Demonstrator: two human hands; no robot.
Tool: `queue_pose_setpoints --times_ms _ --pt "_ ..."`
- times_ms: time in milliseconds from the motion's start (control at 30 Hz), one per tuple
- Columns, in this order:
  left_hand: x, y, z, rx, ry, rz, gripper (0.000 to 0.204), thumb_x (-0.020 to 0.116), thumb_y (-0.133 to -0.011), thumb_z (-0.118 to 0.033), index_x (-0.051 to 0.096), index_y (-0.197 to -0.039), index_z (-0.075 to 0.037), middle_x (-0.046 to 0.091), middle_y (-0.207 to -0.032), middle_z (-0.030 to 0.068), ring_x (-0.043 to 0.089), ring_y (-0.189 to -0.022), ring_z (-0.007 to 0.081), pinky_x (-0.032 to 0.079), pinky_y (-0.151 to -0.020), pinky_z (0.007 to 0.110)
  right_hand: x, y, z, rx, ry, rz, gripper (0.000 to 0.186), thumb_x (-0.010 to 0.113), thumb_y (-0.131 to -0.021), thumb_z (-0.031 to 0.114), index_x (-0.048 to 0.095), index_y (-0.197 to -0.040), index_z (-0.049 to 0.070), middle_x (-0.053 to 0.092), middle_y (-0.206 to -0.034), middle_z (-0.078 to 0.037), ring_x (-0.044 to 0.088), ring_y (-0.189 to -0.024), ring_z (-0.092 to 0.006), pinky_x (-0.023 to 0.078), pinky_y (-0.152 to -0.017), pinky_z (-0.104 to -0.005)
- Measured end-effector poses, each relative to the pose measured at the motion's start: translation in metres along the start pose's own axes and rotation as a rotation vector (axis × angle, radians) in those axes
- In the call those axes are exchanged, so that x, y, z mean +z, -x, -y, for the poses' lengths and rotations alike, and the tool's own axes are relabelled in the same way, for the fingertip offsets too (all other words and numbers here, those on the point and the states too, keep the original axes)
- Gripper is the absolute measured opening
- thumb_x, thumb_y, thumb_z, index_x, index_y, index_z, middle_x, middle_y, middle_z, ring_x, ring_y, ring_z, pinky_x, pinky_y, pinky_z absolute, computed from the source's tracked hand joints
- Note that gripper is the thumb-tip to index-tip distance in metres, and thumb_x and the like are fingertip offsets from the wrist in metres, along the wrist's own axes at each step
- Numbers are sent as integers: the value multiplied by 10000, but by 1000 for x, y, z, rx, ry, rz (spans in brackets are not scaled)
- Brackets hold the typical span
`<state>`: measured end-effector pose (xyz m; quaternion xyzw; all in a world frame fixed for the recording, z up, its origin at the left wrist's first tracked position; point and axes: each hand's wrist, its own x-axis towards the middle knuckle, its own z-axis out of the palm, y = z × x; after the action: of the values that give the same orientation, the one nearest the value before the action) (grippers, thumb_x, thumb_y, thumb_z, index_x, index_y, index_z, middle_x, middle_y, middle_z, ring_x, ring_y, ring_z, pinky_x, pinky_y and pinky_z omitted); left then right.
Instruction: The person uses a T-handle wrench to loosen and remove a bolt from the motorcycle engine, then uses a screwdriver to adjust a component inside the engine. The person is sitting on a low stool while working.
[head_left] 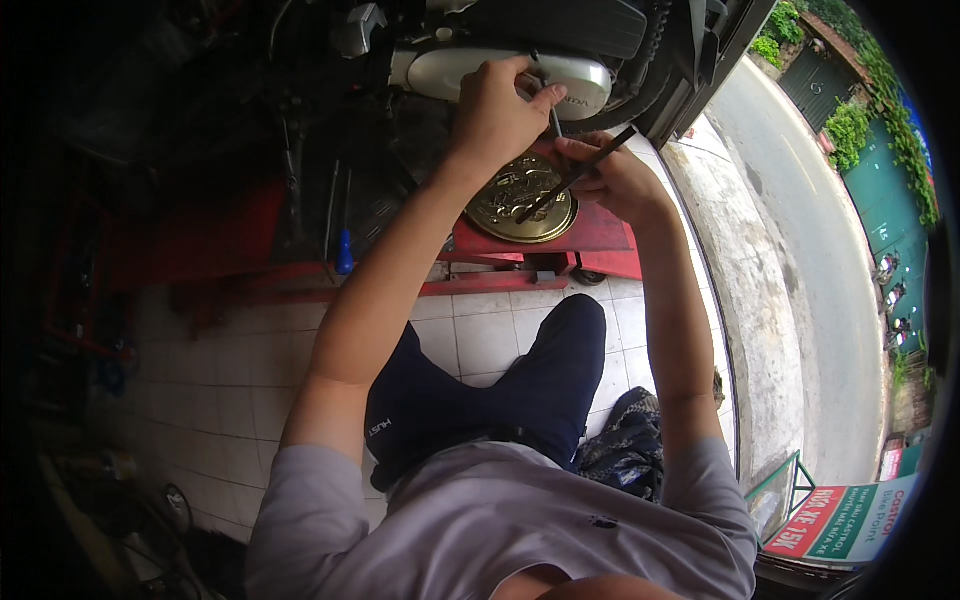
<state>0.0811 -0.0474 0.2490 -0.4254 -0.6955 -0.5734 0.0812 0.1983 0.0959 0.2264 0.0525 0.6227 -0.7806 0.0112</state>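
A silver engine-side cover point(440, 75) sits on the motorbike at the top middle. My left hand point(500, 112) is up against the cover, its thumb and fingers closed round the upper end of a thin steel shaft. That shaft belongs to what looks like a T-handle wrench point(545, 203), whose dark crossbar slants across my right hand point(618, 182). My right fingers are closed on it where shaft and bar meet. The shaft's tip at the cover is mostly hidden by my left fingers. Below the hands lies a round gold tray point(530, 232) holding several small metal parts.
The tray rests on a red lift bench point(610, 238). A blue-handled screwdriver point(345, 252) and a thin metal rod point(331, 215) lie on the bench to the left. The rear tyre point(660, 85) is right of the cover. A dark patterned bundle point(625, 445) sits on the tiled floor.
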Motion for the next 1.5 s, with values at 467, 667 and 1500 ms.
queue_pose_setpoints --times_ms 467,667,1500 --pt "-24 99 -68 -155 -117 26 412 642 -865 -198 516 -1136 86 639 -777 263 660 -725 391 531 -670 454 11 -16 -4 -97 -170 185 192 602 -926 250 590 -891 61 481 -650 60 396 -510 -19 318 -450 -176" --pt "-9 107 -59 89 -208 343 557 653 -866 -200 429 -1290 84 622 -657 215 672 -703 349 524 -664 409 22 -28 4 -49 -127 128 190 586 -934 232 591 -903 45 483 -662 39 385 -512 -39 326 -478 -183" --pt "-34 90 -71 43 -362 328 541 724 -796 -267 551 -1202 45 653 -771 232 676 -800 360 540 -698 404 12 -57 -5 -104 -242 110 182 591 -932 235 557 -837 83 442 -658 49 373 -556 -52 304 -502 -205"
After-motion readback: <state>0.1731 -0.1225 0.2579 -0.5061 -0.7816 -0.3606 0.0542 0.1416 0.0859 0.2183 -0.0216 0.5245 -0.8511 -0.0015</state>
